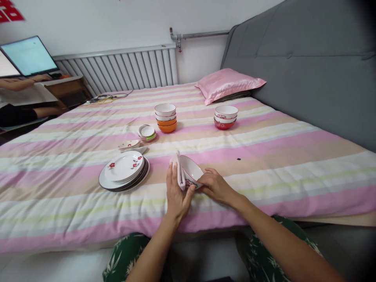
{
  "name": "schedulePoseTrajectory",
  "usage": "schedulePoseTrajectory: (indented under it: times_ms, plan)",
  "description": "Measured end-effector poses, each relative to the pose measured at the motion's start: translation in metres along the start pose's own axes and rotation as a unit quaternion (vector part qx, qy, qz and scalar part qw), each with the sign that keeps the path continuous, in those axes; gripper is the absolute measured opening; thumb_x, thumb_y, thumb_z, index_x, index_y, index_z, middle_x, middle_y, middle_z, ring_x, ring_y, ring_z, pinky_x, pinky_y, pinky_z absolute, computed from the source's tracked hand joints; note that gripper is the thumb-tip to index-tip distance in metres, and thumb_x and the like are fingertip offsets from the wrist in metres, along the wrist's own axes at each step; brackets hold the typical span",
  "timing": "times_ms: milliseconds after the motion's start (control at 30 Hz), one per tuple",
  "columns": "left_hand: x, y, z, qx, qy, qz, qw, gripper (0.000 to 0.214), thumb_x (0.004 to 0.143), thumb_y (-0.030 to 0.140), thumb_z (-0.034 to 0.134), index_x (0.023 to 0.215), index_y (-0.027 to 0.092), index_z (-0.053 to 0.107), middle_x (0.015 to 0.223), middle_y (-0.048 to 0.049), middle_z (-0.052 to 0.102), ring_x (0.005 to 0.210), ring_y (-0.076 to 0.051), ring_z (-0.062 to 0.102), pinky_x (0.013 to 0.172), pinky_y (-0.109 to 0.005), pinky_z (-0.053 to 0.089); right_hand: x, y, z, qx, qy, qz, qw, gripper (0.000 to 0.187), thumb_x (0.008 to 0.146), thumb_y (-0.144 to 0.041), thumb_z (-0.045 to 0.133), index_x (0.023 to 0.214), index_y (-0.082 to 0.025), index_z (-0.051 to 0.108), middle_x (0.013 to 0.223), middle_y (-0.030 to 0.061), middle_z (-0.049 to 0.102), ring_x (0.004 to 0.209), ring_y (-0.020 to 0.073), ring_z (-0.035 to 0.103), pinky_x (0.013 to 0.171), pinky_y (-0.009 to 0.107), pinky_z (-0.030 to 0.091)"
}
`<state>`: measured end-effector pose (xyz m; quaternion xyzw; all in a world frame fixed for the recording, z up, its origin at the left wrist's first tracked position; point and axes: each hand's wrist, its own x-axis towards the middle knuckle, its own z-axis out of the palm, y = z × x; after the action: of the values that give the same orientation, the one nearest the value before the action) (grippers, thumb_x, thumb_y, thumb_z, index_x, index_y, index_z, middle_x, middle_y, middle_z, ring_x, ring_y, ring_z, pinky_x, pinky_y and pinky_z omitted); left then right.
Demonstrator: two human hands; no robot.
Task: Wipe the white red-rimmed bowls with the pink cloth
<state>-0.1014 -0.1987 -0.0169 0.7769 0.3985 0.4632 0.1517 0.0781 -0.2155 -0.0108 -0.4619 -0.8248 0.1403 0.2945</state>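
A small white bowl (192, 169) with a red rim and flower print is tilted on its side near the front edge of the striped bed (264, 164). My left hand (176, 192) presses a folded pale pink cloth (178, 168) against the bowl's left side, fingers closed on the cloth. My right hand (216, 186) grips the bowl's lower right rim. To the left lies a stack of white plates (123, 171) with red flowers.
Two stacks of bowls stand further back, one orange-bottomed (166, 117), one red-bottomed (225, 116). Small saucers (147, 132) and flat dishes (129, 145) lie between. A pink pillow (227, 83) rests by the grey headboard (308, 66). Another person sits at a laptop (28, 56) far left.
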Motion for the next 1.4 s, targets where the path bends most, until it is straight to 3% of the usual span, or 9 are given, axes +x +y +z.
schedulePoseTrajectory:
  times_ms: [233, 367, 433, 533, 700, 933, 1067, 1233, 1400]
  plan:
    - [-0.007, 0.007, 0.004, 0.013, -0.014, 0.027, 0.999, 0.076, 0.087, 0.056, 0.042, 0.148, 0.02, 0.013, 0.154, -0.0172, 0.013, 0.142, -0.033, 0.013, 0.111, -0.056, 0.019, -0.002, -0.008, 0.003, 0.044, 0.027, -0.027, 0.998, 0.021, 0.088, -0.026, 0.052, 0.068, -0.019, 0.053, 0.057, -0.0049, 0.051, 0.058, 0.0121, 0.051, 0.098, 0.038, 0.034]
    - [-0.01, 0.014, 0.005, 0.018, -0.021, 0.045, 0.999, 0.076, 0.087, 0.057, 0.04, 0.148, 0.019, 0.014, 0.155, -0.0173, 0.009, 0.143, -0.034, 0.01, 0.111, -0.056, 0.018, -0.002, -0.018, -0.003, 0.127, 0.057, 0.02, 0.99, 0.028, 0.084, -0.031, 0.057, 0.061, -0.019, 0.047, 0.058, -0.0045, 0.046, 0.06, 0.0126, 0.048, 0.074, 0.028, 0.041]
    - [-0.012, 0.016, 0.006, 0.023, -0.025, 0.052, 0.998, 0.077, 0.087, 0.058, 0.04, 0.148, 0.019, 0.015, 0.155, -0.0171, 0.009, 0.143, -0.035, 0.009, 0.112, -0.056, 0.017, -0.002, -0.023, -0.006, 0.174, 0.062, 0.071, 0.98, 0.028, 0.082, -0.031, 0.059, 0.06, -0.018, 0.048, 0.059, -0.004, 0.045, 0.06, 0.0121, 0.046, 0.06, 0.024, 0.037]
    - [-0.013, 0.018, 0.007, 0.028, -0.028, 0.06, 0.997, 0.077, 0.086, 0.059, 0.04, 0.148, 0.02, 0.015, 0.155, -0.0164, 0.009, 0.143, -0.035, 0.009, 0.112, -0.057, 0.016, -0.002, -0.028, -0.009, 0.246, 0.057, 0.121, 0.96, 0.02, 0.081, -0.028, 0.06, 0.065, -0.016, 0.055, 0.06, -0.0044, 0.047, 0.058, 0.0105, 0.045, 0.055, 0.022, 0.033]
    - [-0.01, 0.013, 0.009, 0.017, -0.024, 0.045, 0.999, 0.075, 0.087, 0.057, 0.04, 0.148, 0.021, 0.015, 0.155, -0.016, 0.01, 0.143, -0.034, 0.009, 0.112, -0.056, 0.017, 0.001, -0.026, -0.011, 0.301, 0.031, 0.096, 0.948, 0.015, 0.08, -0.03, 0.062, 0.079, -0.015, 0.063, 0.073, -0.0023, 0.059, 0.067, 0.0128, 0.052, 0.061, 0.021, 0.038]
    - [-0.003, 0.001, 0.005, 0.008, 0.002, 0.009, 1.0, 0.075, 0.087, 0.051, 0.046, 0.147, 0.021, 0.014, 0.152, -0.0164, 0.02, 0.142, -0.032, 0.016, 0.112, -0.055, 0.019, 0.001, -0.007, -0.01, 0.131, -0.009, 0.076, 0.988, 0.012, 0.073, -0.021, 0.068, 0.085, -0.018, 0.068, 0.078, 0.0009, 0.066, 0.072, 0.017, 0.058, 0.065, 0.025, 0.04]
    - [-0.002, -0.002, 0.003, -0.001, 0.01, -0.001, 1.0, 0.072, 0.087, 0.047, 0.047, 0.147, 0.021, 0.016, 0.152, -0.0157, 0.022, 0.141, -0.031, 0.018, 0.112, -0.054, 0.02, 0.0, 0.003, -0.009, 0.053, -0.006, 0.067, 0.996, 0.016, 0.075, -0.01, 0.06, 0.084, -0.02, 0.069, 0.079, 0.0018, 0.069, 0.076, 0.0175, 0.06, 0.075, 0.029, 0.041]
    - [-0.001, -0.001, 0.002, -0.006, 0.016, -0.007, 1.0, 0.073, 0.088, 0.045, 0.048, 0.147, 0.02, 0.015, 0.152, -0.0158, 0.022, 0.141, -0.031, 0.018, 0.113, -0.053, 0.02, -0.002, 0.003, -0.006, 0.016, -0.008, 0.041, 0.999, 0.024, 0.079, -0.005, 0.052, 0.085, -0.023, 0.067, 0.085, -0.0001, 0.072, 0.087, 0.0178, 0.063, 0.098, 0.042, 0.031]
    - [-0.001, 0.003, 0.002, 0.027, 0.009, 0.016, 0.999, 0.077, 0.085, 0.044, 0.054, 0.147, 0.019, 0.016, 0.152, -0.0178, 0.021, 0.141, -0.033, 0.019, 0.111, -0.055, 0.022, -0.002, 0.001, -0.003, 0.009, -0.008, 0.015, 1.0, 0.021, 0.08, -0.005, 0.054, 0.083, -0.022, 0.066, 0.08, -0.001, 0.071, 0.081, 0.0159, 0.063, 0.1, 0.042, 0.03]
